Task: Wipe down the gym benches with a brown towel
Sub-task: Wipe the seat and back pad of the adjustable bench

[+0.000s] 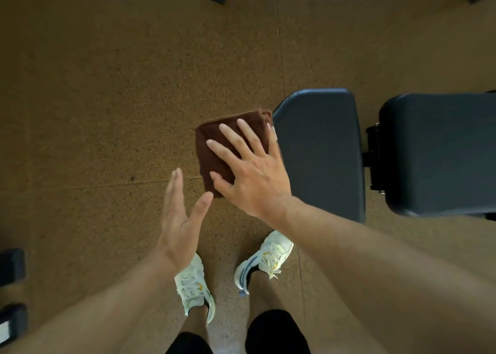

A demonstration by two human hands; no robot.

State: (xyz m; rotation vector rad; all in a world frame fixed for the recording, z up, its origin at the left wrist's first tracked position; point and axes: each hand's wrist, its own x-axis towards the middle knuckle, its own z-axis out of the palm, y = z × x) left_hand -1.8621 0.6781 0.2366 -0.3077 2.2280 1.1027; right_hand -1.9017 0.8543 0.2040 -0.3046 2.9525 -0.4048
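Over the speckled floor (107,98), beside the bench end: folded brown towel (214,149) under the right hand (252,176).
Right hand lies flat, fingers spread straight on the towel, which sits just left of the dark bench seat pad (322,149); whether towel touches pad, can't tell. Left hand (179,219) flat, fingers straight, holding nothing, near the towel's lower corner. White sneakers (268,257) below.

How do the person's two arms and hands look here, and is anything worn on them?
Both forearms are bare; no sleeve shows within the frame. The left hand and the right hand are bare too: no gloves, rings, watch or wristband can be seen. The nails look short and unpainted. Lower down, the person wears dark shorts and pale sneakers.
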